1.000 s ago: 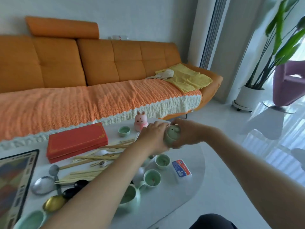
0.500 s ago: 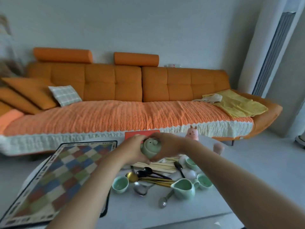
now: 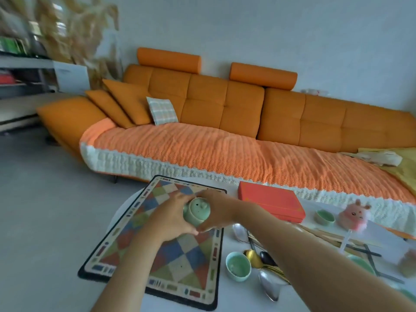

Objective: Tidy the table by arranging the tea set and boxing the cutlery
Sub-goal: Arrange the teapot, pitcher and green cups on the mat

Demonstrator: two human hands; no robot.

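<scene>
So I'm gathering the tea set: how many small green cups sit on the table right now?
2 clearly: one cup beside the checkered mat's right edge, another cup left of the pink toy. A blurred green rim at the far right may be a third.

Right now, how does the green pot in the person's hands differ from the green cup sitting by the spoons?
The pot has a lid on; the cup is open and looks empty. The pot is held by both the left hand and the right hand over the checkered mat; the cup rests untouched on the table. Both are pale green.
</scene>
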